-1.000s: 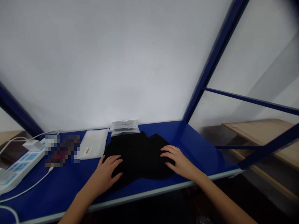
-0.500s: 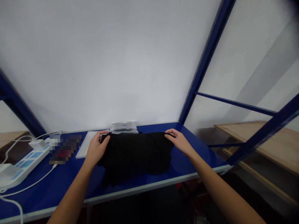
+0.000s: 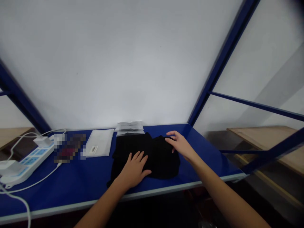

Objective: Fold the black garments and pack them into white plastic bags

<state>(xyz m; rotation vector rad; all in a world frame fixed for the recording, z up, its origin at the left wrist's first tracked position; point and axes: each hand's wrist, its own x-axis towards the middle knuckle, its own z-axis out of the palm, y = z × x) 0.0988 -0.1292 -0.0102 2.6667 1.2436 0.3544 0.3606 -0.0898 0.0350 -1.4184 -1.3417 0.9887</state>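
Note:
A black garment [image 3: 163,161] lies spread on the blue table [image 3: 90,177]; its exact kind cannot be made out. My left hand [image 3: 135,169] rests palm down on its left part near the front edge, fingers spread. Over the garment's right back corner is my right hand [image 3: 180,145], with thumb and fingers curved and apart. Whether the right fingertips touch the cloth is hard to tell. Just behind the garment lie grey plastic packets [image 3: 130,127], and left of it a flat white package [image 3: 99,142] with a barcode label.
On the left, a white power strip [image 3: 35,158] holds plugged-in chargers, with white cables looping over the table. Beside it is a blurred-out object [image 3: 70,148] with a cable. Blue frame posts [image 3: 213,76] rise at both sides before a white wall. Wooden boards [image 3: 268,139] stand right.
Both hands have let go of the garment's back edge, and it now lies flatter. My left hand has moved forward and right onto the cloth. The view has shifted slightly.

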